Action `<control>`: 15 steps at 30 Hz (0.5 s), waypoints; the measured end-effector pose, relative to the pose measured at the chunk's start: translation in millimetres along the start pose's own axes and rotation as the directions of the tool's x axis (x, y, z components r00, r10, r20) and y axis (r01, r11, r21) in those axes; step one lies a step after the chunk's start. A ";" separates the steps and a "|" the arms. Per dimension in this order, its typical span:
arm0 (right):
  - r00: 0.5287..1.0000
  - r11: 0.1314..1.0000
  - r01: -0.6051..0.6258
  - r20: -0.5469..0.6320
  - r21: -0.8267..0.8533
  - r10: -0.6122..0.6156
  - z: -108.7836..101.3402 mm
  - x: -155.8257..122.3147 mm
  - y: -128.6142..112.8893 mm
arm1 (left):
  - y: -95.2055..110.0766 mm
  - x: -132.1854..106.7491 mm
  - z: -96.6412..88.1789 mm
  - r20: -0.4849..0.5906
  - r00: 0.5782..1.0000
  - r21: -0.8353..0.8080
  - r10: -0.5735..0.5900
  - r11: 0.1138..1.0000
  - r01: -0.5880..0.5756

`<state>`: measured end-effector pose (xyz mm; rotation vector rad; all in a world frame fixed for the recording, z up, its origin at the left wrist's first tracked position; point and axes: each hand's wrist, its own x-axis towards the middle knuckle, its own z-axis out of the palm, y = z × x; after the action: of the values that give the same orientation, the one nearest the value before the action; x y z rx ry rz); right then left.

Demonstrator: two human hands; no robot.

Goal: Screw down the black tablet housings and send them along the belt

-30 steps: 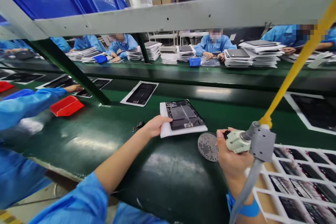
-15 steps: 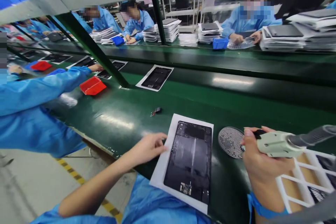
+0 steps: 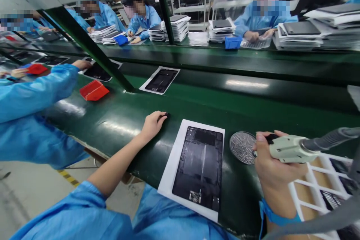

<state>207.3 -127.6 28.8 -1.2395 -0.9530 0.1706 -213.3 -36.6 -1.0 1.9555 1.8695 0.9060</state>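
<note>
An opened dark tablet body [image 3: 199, 167] lies on a white foam sheet [image 3: 171, 172] at the near edge of the green belt [image 3: 118, 120]. My left hand [image 3: 152, 124] rests on the belt to the upper left of the sheet, its fingers closing on a small black part [image 3: 166, 114]. My right hand [image 3: 270, 165] grips a pale electric screwdriver [image 3: 287, 149] with a grey hose, held just right of a round perforated screw dish [image 3: 242, 147].
A white grid tray [image 3: 317, 191] of dark parts sits at the lower right. Another tablet on foam [image 3: 160, 80] lies further along the belt. A red bin [image 3: 93, 90] and a co-worker's blue sleeve [image 3: 33, 93] are at the left. Several people and stacked trays line the far side.
The tablet on its foam sheet was drawn from the middle of the belt to the near edge. My left hand then left the sheet and reached up to the small black part.
</note>
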 end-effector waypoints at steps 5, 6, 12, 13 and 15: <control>1.000 0.997 0.025 0.021 -0.078 -0.023 -3.1 -3.2 9.9 | 28.9 -5.3 -27.4 -0.105 0.988 -0.057 0.115 0.991 -0.122; 0.999 0.995 0.023 0.032 -0.093 -0.020 -3.8 -3.8 10.4 | 40.9 -6.0 -30.0 -0.099 0.989 -0.097 0.114 0.988 -0.123; 0.998 0.995 0.036 0.064 -0.094 -0.030 -4.9 -3.0 11.3 | 129.2 -4.3 16.6 0.450 0.893 -0.452 0.027 0.869 0.201; 0.997 0.995 0.040 0.062 -0.089 -0.034 -4.6 -2.4 12.0 | 141.3 -2.2 32.3 0.505 0.861 -0.457 0.055 0.863 0.213; 0.997 0.997 0.043 0.060 -0.068 -0.039 -3.8 -1.2 13.4 | 159.4 2.7 64.4 0.527 0.838 -0.441 0.143 0.889 0.126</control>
<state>214.2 -126.1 16.7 -1.2832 -1.0417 0.1439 -48.1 -39.1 46.7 1.6829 1.1832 0.6163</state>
